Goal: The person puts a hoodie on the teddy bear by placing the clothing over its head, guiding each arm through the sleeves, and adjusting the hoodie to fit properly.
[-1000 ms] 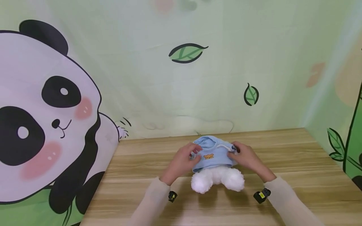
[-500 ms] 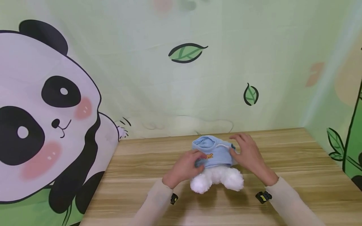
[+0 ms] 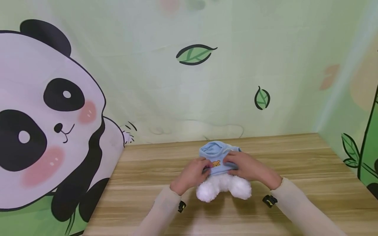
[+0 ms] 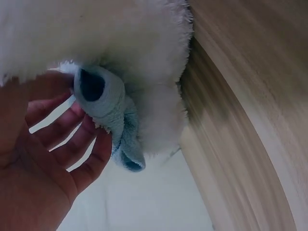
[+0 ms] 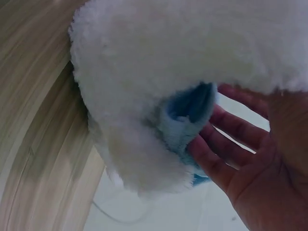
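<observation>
A light blue doll hoodie [image 3: 219, 168] with a small orange animal print covers a fluffy white plush toy [image 3: 223, 183]. Two stubby furry legs stick out below its hem, while the neck opening faces the back. My left hand [image 3: 191, 174] holds the hoodie's left side near the hem. On the other side, my right hand [image 3: 251, 166] grips the front and lower right edge, fingers on the cloth. In the left wrist view the bunched blue cloth [image 4: 108, 96] lies against curved fingers. White fur [image 5: 144, 72] fills much of the right wrist view and hides the thumb.
The toy lies on a wood-grain table [image 3: 141, 196], whose back edge meets a pale green backdrop [image 3: 236, 82]. A large printed panda [image 3: 68, 131] covers the left of it. Black wrist cameras [image 3: 270, 200] hang at both cuffs.
My right hand has let go of the right sleeve area, lifted, then come down left onto the hoodie's front. My left hand has slid down toward the hem. The toy has shifted slightly left.
</observation>
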The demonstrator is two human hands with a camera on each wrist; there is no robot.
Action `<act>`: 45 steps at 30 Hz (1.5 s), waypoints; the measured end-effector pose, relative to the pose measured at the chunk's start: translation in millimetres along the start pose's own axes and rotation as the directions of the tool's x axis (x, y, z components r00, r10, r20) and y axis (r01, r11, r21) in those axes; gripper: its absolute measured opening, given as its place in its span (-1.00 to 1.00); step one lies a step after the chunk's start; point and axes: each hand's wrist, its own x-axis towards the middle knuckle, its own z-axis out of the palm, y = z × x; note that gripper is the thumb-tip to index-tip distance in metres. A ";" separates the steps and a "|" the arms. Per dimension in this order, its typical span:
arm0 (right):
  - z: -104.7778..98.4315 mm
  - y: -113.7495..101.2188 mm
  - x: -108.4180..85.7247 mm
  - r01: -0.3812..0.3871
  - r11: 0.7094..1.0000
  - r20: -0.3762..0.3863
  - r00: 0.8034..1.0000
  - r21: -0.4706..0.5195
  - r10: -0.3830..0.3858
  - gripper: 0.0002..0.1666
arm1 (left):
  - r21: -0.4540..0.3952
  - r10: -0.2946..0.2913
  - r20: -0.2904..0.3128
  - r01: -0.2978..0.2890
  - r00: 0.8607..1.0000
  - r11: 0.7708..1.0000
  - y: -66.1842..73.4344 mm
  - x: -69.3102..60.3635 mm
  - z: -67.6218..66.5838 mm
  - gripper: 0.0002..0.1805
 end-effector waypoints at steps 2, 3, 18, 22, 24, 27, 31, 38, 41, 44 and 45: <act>0.7 0.3 1.7 0.013 1.000 -0.017 1.000 -0.010 -0.013 -0.83 | -0.011 0.001 -0.008 -0.001 1.000 1.000 -1.0 0.6 1.5 -0.91; 1.0 0.6 2.6 0.021 1.000 -0.033 0.999 -0.011 -0.022 -0.87 | -0.014 0.001 -0.016 -0.001 1.000 1.000 -1.6 1.0 2.2 -0.91; 5.3 6.1 6.8 0.122 0.987 -0.178 0.974 -0.106 -0.139 -0.75 | -0.052 0.076 -0.116 -0.082 0.990 0.995 -7.1 2.7 6.5 -0.84; 4.2 7.1 6.3 0.149 0.978 -0.132 0.977 -0.144 -0.168 -0.72 | 0.076 0.145 -0.135 -0.136 0.980 0.988 -9.7 3.9 6.1 -0.79; 4.8 7.2 6.7 0.136 0.975 -0.105 0.982 -0.178 -0.156 -0.69 | 0.187 0.174 -0.135 -0.147 0.976 0.971 -11.3 4.7 6.5 -0.73; 6.2 6.0 7.2 0.119 0.959 -0.076 0.987 -0.256 -0.143 -0.60 | 0.326 0.161 -0.104 -0.119 0.982 0.938 -11.5 4.5 6.3 -0.64; 7.6 3.5 9.8 0.120 0.927 -0.113 0.979 -0.356 -0.170 -0.44 | 0.397 0.092 -0.091 -0.049 0.992 0.916 -8.6 6.1 3.9 -0.48; 1.7 3.1 19.6 0.085 0.907 -0.164 0.972 -0.412 -0.166 -0.37 | 0.316 0.084 -0.132 -0.038 0.988 0.948 -4.9 15.6 -10.4 -0.39; -5.6 2.7 26.9 0.065 0.908 -0.173 0.974 -0.413 -0.148 -0.34 | 0.212 0.054 -0.097 -0.032 0.994 0.977 -4.3 21.2 -17.1 -0.32; -14.1 2.7 35.8 0.061 0.914 -0.189 0.971 -0.401 -0.148 -0.33 | 0.097 0.016 -0.060 -0.010 0.998 0.995 -3.7 28.1 -23.7 -0.24; -17.3 2.3 38.7 0.065 0.919 -0.195 0.969 -0.389 -0.151 -0.34 | 0.065 0.007 -0.054 -0.004 0.998 0.998 -3.3 30.2 -26.1 -0.23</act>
